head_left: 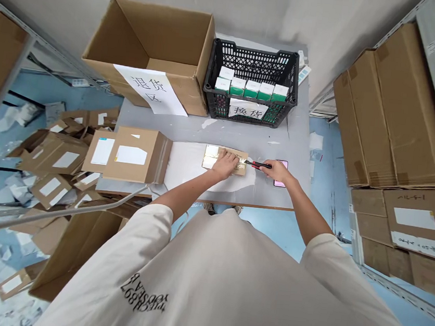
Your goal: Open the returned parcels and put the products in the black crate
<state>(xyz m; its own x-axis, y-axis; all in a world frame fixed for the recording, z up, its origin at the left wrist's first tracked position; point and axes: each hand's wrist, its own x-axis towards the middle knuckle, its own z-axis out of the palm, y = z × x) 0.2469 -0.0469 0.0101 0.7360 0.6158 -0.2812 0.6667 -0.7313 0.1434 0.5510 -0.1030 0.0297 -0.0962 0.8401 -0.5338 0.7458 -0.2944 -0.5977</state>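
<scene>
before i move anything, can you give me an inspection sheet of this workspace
Surface: grey table, partly covered by a white sheet
Job's things: small tan parcel; red-and-black tool, its tip at the parcel's right end
Clutter: two cardboard boxes at left; phone-like device at right; open carton and black crate with white-and-green boxes at the back
Hands: left hand on the parcel; right hand holding the tool
Cables: grey cable or hose at left, unclear which
Surroundings: heaped boxes at left; stacked cartons at right
</scene>
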